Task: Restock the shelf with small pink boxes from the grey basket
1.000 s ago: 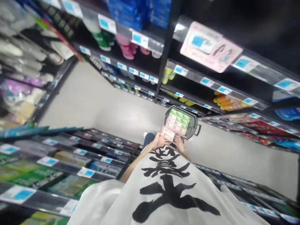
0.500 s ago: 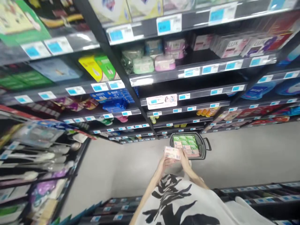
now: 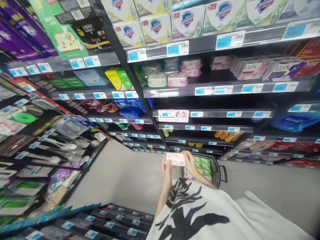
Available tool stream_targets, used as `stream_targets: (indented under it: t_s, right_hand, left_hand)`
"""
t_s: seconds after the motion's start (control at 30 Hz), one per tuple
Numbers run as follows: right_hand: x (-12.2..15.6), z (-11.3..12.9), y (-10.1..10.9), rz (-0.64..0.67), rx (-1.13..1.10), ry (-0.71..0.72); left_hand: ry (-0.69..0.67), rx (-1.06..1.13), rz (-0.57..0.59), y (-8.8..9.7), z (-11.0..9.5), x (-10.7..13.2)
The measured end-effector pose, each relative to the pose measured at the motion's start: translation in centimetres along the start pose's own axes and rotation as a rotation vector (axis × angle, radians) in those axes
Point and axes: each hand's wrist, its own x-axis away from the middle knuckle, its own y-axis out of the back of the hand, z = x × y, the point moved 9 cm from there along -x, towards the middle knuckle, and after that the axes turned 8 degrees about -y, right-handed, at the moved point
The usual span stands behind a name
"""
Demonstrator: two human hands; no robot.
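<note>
Between both hands I hold a small pink and white soap box [image 3: 175, 159], level in front of my body. My left hand [image 3: 167, 168] grips its left end, with the thumb on the near face. At the right end my right hand [image 3: 190, 162] has its fingers closed on the same box. Just beyond my right forearm, a dark shopping basket [image 3: 215, 168] stands on the floor. Inside it lie several green boxes [image 3: 205, 164] and pink boxes, partly covered by my right hand and arm.
Ahead rises a shelf unit with soap boxes [image 3: 187, 25] on top, LUX boxes [image 3: 251, 68] and soap dishes [image 3: 177, 79] lower down. A rack of utensils [image 3: 62, 145] flanks the left side. Low shelving [image 3: 110, 221] stands near me at bottom left. Grey floor [image 3: 135, 173] lies between.
Both hands have moved slightly left with the soap box, away from the basket. My right hand and forearm now cover more of the basket. The view has shifted, showing more of the upper shelf.
</note>
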Motion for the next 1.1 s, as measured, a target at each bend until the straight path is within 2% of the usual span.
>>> stream_targets:
  t_s: [0.07,0.3,0.4,0.53,0.63,0.73,0.87,1.0,1.1]
  right_hand:
    - [-0.7,1.4,1.7,-0.027,-0.012,0.023]
    - [-2.5,4.8,7.4,-0.262,-0.146,0.050]
    - [-3.1,6.0,8.7,-0.313,-0.150,0.049]
    - [-3.8,7.7,9.4,-0.342,-0.130,0.042]
    - [-4.3,8.9,9.2,-0.343,-0.110,0.036]
    - [-4.2,9.8,8.6,-0.348,-0.079,0.041]
    - [-2.2,10.2,7.8,-0.478,-0.073,0.038]
    - [0.0,9.4,4.8,-0.615,-0.134,0.004]
    - [0.2,8.0,1.0,-0.590,-0.216,-0.024]
  left_hand:
    - [-0.010,0.022,0.017,-2.1,-0.5,-0.2]
    - [-0.102,-0.062,0.189,-9.0,-2.9,-0.4]
    - [-0.143,-0.114,0.227,-10.9,-3.8,-0.8]
    - [-0.236,-0.144,0.308,-13.1,-6.0,-1.2]
    - [-0.283,-0.130,0.447,-14.5,-7.7,-1.4]
    - [-0.274,-0.131,0.599,-15.3,-8.6,-2.1]
    - [-0.206,-0.108,0.789,-15.6,-8.6,-3.6]
    - [-0.164,-0.101,0.858,-14.3,-8.9,-5.8]
    - [-0.149,-0.127,0.846,-12.2,-9.3,-8.0]
